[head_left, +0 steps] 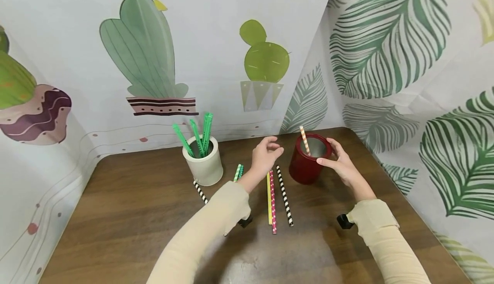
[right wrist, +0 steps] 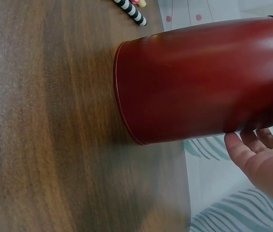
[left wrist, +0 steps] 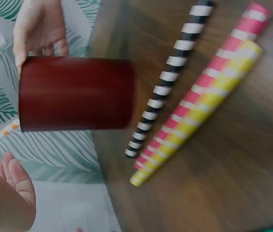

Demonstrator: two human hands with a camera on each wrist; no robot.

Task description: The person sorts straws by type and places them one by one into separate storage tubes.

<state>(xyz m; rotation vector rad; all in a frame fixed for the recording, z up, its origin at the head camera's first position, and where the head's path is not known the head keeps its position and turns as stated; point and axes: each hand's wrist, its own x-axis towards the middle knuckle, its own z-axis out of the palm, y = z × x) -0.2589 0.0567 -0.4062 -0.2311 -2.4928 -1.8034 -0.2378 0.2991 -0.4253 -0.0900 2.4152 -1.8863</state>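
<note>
My right hand (head_left: 343, 167) grips the upper right side of a dark red canister (head_left: 301, 170), thumb at the rim and fingers round the far side. The canister stands upright near the table's back right, and one orange-and-white striped paper straw (head_left: 304, 139) leans inside it. To its left my left hand (head_left: 265, 157) hovers, fingers loosely bent with nothing between them. In the left wrist view, a black-and-white striped straw (left wrist: 163, 87) lies beside a pink one with white marks (left wrist: 189, 99) and a yellow one (left wrist: 199, 111), the last two side by side.
A cream canister (head_left: 206, 170) with several green wrapped straws (head_left: 207, 131) stands at the back left. Two green patterned straws (head_left: 237, 172) and another black-and-white straw (head_left: 200, 192) lie partly behind my left arm. A patterned backdrop (head_left: 216, 61) rises along the back edge.
</note>
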